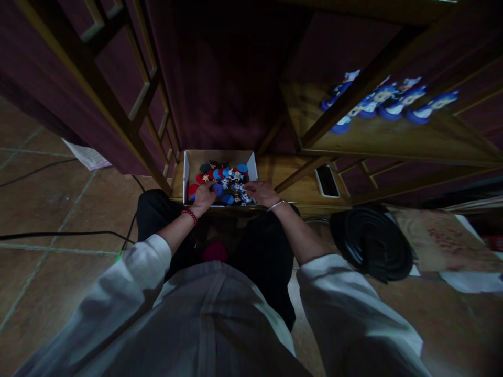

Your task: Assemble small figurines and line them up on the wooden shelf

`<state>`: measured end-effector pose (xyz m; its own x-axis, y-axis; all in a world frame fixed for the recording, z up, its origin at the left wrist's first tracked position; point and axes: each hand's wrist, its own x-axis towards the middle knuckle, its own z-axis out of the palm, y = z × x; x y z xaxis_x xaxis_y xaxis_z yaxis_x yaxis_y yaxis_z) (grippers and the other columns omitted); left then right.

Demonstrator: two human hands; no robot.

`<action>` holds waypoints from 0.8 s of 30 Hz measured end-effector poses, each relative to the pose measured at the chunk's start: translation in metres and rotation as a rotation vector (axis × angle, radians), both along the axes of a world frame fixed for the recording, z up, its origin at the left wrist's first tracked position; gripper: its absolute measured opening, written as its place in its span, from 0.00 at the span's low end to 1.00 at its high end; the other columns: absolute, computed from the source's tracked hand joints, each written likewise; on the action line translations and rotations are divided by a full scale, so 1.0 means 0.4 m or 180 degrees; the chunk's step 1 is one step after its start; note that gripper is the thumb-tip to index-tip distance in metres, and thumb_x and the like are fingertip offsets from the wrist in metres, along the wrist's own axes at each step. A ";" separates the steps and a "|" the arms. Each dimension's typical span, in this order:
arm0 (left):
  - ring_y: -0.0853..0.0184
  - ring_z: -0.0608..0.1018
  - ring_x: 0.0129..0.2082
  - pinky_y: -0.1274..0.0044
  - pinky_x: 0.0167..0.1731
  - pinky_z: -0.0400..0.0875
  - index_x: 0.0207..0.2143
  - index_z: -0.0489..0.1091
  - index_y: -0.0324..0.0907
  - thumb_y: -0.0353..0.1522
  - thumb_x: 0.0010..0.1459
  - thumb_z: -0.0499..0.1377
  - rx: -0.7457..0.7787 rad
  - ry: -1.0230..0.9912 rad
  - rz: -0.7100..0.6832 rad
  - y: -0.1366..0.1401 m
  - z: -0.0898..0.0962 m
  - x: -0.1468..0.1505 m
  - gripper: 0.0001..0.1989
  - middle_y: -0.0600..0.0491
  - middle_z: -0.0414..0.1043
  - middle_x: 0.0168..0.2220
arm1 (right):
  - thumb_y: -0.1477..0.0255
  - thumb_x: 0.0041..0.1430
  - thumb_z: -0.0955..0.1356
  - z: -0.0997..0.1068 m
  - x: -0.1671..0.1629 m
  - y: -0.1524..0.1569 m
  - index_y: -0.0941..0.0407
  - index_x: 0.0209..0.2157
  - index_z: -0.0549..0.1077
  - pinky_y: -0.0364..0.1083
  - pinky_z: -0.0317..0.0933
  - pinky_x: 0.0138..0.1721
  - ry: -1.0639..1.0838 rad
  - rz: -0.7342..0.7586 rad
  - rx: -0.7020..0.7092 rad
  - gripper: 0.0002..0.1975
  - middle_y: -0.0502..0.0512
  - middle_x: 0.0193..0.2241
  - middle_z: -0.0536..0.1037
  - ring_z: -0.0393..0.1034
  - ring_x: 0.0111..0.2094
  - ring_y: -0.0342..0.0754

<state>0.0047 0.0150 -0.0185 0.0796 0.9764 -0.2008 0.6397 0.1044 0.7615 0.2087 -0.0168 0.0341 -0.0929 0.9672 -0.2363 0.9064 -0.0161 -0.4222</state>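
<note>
A shallow white-walled box [186, 175] holds several small figurines and round bases in red, blue, black and white. At its near left, my left hand [205, 196], with a red bead bracelet, curls its fingers beside a blue round base [218, 189]. My right hand [263, 192], with a silver bangle, reaches over the right wall. Its fingers draw together at blue-and-white figurines [238, 186]. What lies between the fingertips of either hand is too dark and small to make out. A further blue base [228, 199] lies near the front wall.
The box sits on a low wooden shelf [271, 170]. Right of it lies a phone [327, 181]. Several blue-and-white figurines [418, 107] stand on a wooden panel [361, 144] at upper right. A coiled black belt [371, 243] is at right; a cable [63, 235] crosses the tiled floor.
</note>
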 end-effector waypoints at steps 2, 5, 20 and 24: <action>0.69 0.76 0.37 0.79 0.42 0.68 0.48 0.70 0.42 0.24 0.51 0.54 0.0054 0.0002 -0.0038 -0.003 0.001 -0.002 0.20 0.52 0.76 0.37 | 0.77 0.56 0.64 0.006 -0.002 0.003 0.55 0.41 0.75 0.40 0.62 0.45 -0.0298 0.0107 -0.0053 0.12 0.51 0.40 0.78 0.71 0.41 0.43; 0.69 0.76 0.39 0.79 0.43 0.67 0.47 0.70 0.42 0.25 0.51 0.54 0.0125 -0.0019 -0.0055 -0.007 0.006 -0.002 0.20 0.52 0.76 0.38 | 0.76 0.56 0.63 0.016 -0.004 0.006 0.56 0.43 0.74 0.41 0.61 0.45 -0.0720 0.0278 -0.0031 0.13 0.54 0.42 0.77 0.70 0.43 0.45; 0.69 0.76 0.40 0.80 0.44 0.66 0.47 0.71 0.42 0.24 0.52 0.53 0.0063 0.0056 -0.0110 -0.017 0.029 0.000 0.20 0.52 0.76 0.39 | 0.74 0.58 0.60 0.041 -0.036 -0.018 0.53 0.46 0.71 0.44 0.61 0.41 -0.1489 0.0668 -0.0381 0.15 0.59 0.42 0.77 0.71 0.43 0.50; 0.69 0.75 0.41 0.80 0.44 0.66 0.46 0.71 0.41 0.24 0.52 0.53 0.0114 0.0023 -0.0121 -0.021 0.033 0.000 0.18 0.52 0.75 0.39 | 0.72 0.58 0.61 0.040 -0.045 -0.016 0.54 0.47 0.70 0.47 0.62 0.40 -0.1603 0.0609 -0.0455 0.16 0.61 0.43 0.76 0.70 0.44 0.53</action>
